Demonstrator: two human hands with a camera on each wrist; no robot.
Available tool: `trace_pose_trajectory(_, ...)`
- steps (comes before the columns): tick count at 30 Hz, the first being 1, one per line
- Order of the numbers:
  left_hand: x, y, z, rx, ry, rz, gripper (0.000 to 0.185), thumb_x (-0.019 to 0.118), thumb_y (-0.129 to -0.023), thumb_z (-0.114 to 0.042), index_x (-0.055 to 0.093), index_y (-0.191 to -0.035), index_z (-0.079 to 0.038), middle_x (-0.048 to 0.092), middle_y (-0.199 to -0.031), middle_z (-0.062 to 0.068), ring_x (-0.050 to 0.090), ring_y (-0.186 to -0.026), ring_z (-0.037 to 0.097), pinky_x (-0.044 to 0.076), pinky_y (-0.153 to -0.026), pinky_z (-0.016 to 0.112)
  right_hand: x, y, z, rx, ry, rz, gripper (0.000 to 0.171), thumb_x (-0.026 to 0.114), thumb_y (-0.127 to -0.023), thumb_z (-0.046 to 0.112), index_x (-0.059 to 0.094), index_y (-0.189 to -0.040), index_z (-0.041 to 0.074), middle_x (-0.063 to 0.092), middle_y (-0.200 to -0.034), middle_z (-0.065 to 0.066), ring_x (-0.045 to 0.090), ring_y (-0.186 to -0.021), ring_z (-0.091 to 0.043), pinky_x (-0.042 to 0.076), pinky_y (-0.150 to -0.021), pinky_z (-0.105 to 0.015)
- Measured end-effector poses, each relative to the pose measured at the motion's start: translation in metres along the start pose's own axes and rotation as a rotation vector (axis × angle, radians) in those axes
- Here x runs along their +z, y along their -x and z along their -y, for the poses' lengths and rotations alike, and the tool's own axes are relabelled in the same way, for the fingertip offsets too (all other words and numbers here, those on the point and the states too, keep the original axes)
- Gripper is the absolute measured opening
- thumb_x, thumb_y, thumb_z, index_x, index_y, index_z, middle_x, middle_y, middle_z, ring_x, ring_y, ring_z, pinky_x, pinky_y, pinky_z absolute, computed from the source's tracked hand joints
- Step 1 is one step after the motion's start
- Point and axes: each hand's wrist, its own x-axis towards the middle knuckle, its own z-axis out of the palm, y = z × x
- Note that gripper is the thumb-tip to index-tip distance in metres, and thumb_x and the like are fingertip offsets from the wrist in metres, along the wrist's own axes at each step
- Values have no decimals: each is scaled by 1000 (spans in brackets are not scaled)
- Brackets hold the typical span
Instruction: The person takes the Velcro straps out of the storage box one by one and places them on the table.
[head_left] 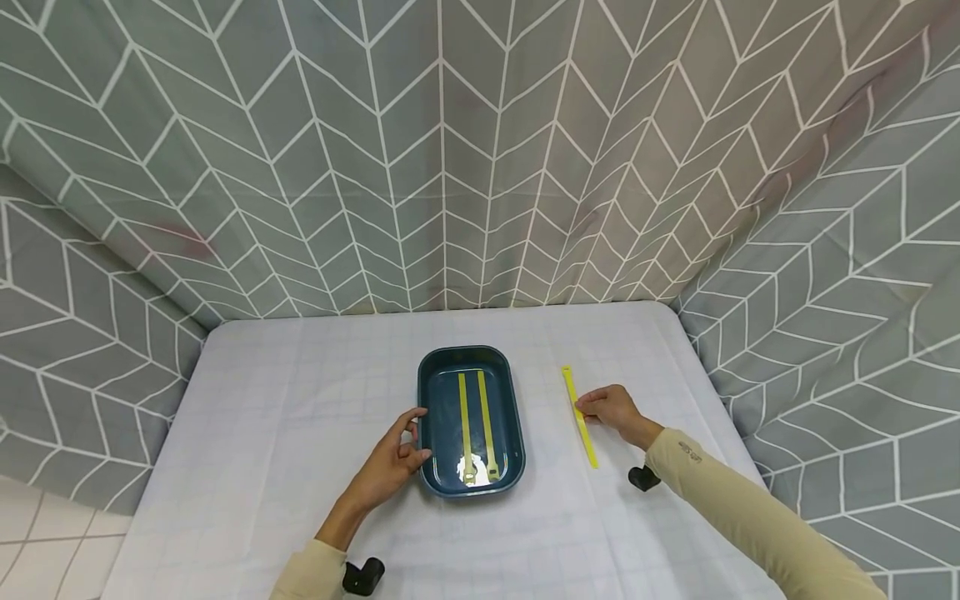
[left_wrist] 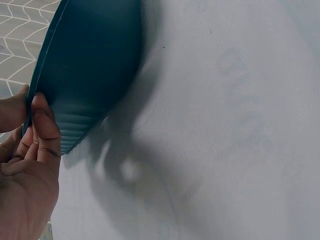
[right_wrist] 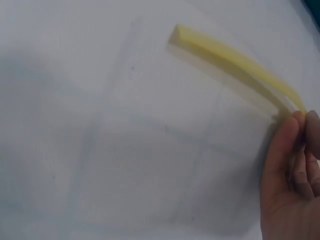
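Yellow, thin flat plastic strip [head_left: 580, 417] lies on the white cloth [head_left: 262, 417], pinched midway by the right hand [head_left: 611, 408]; left hand [head_left: 390, 467] grips the teal oblong tray [head_left: 513, 467] on its left rim.

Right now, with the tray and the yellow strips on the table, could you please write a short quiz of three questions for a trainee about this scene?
1. How many yellow strips lie inside the dark teal tray?
2. True or false: the right hand rests on the tray.
3. Which hand holds the tray's rim: A) the left hand, B) the right hand, C) neither?

Key
1. Two strips, side by side along the tray's length.
2. False: its fingers pinch the third yellow strip, which lies on the white tablecloth to the right of the tray.
3. A: its thumb and fingers grip the tray's left rim.
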Motion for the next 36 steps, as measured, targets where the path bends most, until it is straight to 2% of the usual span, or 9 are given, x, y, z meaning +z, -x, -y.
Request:
trace_pose_trajectory(4, 0, -1, 1, -2, -22, -3, 64, 64, -95, 1, 35, -151, -10, 41, -108, 10, 43, -59, 6, 38, -64, 22, 1, -3, -1, -31, 41, -18, 19, 72, -90, 5, 69, -103, -9, 74, -93, -13, 67, -72, -9, 58, -69, -26)
trace_pose_trajectory(8, 0, -1, 2, -13, -16, -7, 65, 64, -95, 0, 35, -151, -11, 42, -107, 10, 43, -60, 6, 38, -64, 23, 2, -5, -1, -84, 95, -36, 17, 76, -87, 5, 71, -98, -7, 74, -85, -12, 68, -67, -11, 58, -65, -27)
trace_pose_trajectory(17, 0, 0, 2, -30, 3, -26, 64, 66, -94, 0, 38, -150, -14, 41, -109, 10, 43, -60, 7, 37, -63, 23, 4, -3, 2, -269, 310, -82, 12, 80, -82, 6, 70, -83, -1, 70, -67, -6, 65, -58, -14, 52, -57, -27)
trace_pose_trajectory(24, 2, 2, 2, -24, 4, -3, 64, 66, -94, -2, 36, -150, -12, 39, -114, 11, 45, -62, 8, 38, -63, 22, 3, 3, -1, -286, 308, -92, 13, 80, -81, 4, 69, -79, -2, 69, -64, -6, 63, -55, -14, 49, -54, -25)
trace_pose_trajectory(31, 2, 3, 0, -15, -35, -12, 63, 65, -95, -2, 37, -150, -11, 43, -107, 11, 44, -61, 8, 37, -63, 22, 1, 2, 0, -305, 326, -98, 13, 80, -82, 7, 70, -78, -1, 70, -65, -5, 63, -56, -12, 49, -54, -25)
trace_pose_trajectory(36, 2, 2, 0, -13, -47, -11, 63, 65, -95, -1, 37, -150, -11, 44, -106, 10, 44, -60, 7, 38, -63, 22, 0, 2, 6, -280, 330, -110, 14, 80, -83, 9, 70, -81, -1, 70, -66, -5, 64, -58, -12, 49, -55, -25)
